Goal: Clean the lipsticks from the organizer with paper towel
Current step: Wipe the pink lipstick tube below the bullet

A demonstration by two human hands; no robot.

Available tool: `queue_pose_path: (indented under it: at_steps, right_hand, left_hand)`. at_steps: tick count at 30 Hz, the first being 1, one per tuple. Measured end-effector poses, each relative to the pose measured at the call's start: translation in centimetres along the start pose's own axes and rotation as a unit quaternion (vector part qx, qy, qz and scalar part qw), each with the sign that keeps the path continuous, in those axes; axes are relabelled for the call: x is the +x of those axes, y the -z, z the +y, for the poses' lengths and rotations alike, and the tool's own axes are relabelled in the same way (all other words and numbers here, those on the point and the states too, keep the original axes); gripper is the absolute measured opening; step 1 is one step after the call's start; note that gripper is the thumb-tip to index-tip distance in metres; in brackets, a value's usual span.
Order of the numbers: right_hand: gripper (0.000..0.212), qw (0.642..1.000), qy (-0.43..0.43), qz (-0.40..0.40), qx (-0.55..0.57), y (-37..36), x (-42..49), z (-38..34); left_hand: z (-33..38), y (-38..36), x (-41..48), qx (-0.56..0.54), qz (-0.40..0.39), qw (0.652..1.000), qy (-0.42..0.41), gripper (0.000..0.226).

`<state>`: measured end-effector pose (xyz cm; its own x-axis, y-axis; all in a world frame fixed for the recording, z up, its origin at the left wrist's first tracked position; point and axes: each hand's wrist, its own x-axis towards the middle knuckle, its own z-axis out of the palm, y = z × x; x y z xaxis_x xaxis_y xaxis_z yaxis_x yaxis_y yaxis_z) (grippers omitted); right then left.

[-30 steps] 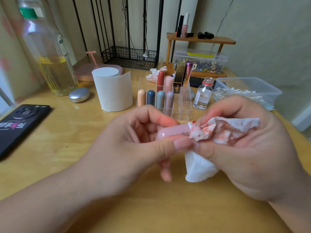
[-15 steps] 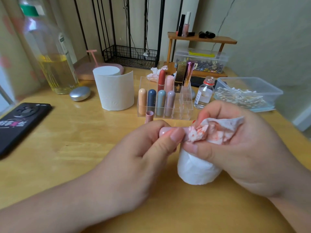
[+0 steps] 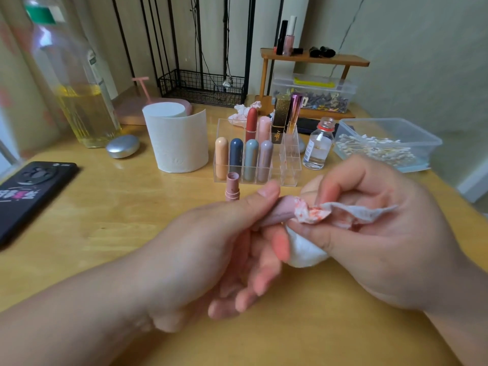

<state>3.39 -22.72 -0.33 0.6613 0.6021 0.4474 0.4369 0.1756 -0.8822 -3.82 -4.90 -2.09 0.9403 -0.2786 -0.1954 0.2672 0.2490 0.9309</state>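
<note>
My left hand (image 3: 211, 249) pinches a pale pink lipstick cap (image 3: 280, 211) between thumb and fingers. My right hand (image 3: 383, 233) presses a crumpled, red-stained paper towel (image 3: 317, 215) against the cap's end. An uncapped pink lipstick base (image 3: 232, 187) stands upright on the table just in front of the clear organizer (image 3: 290, 167). In the organizer stand several capped lipsticks, among them a peach one (image 3: 221, 157) and a red one (image 3: 251, 122).
A paper roll (image 3: 175, 140) stands left of the organizer. A small glass bottle (image 3: 318, 146) and a tub of cotton swabs (image 3: 383, 146) are to its right. A phone (image 3: 29, 191), a silver case (image 3: 122, 146) and an oil bottle (image 3: 79, 83) sit at the left.
Both hands have dropped lower and nearer to me, which uncovers the uncapped lipstick base on the table. The towel has shifted along the cap's end.
</note>
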Motion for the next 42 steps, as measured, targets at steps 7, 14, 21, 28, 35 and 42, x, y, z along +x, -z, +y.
queue_pose_path:
  at_steps: [7,14,21,28,35,42]
  right_hand:
    - [0.027,0.994,-0.104,-0.036,-0.004,0.9,0.6,0.5]
    - [0.029,0.990,-0.088,-0.081,0.078,1.5,0.8,0.2]
    - [0.021,0.998,-0.014,-0.061,0.010,0.4,0.1,0.5]
    - [0.027,0.990,-0.115,-0.083,0.022,1.4,0.6,0.0]
    - [0.037,0.973,-0.140,-0.096,0.156,2.2,1.0,0.9]
    - [0.035,0.993,-0.100,-0.045,0.046,1.4,0.9,0.8]
  left_hand:
    - [-1.5,-0.2,-1.1,0.372,0.157,0.884,-0.237,0.034]
    - [-1.6,2.9,2.7,0.519,0.234,0.778,-0.265,0.033]
    - [-0.5,0.4,0.2,-0.084,-0.069,0.994,0.030,0.058]
    - [-1.3,-0.6,-0.1,0.122,0.104,0.979,-0.126,0.048]
    - [-1.1,0.5,-0.7,0.526,0.235,0.746,-0.335,0.015]
    - [-0.8,0.1,-0.1,0.133,0.123,0.975,-0.132,0.058]
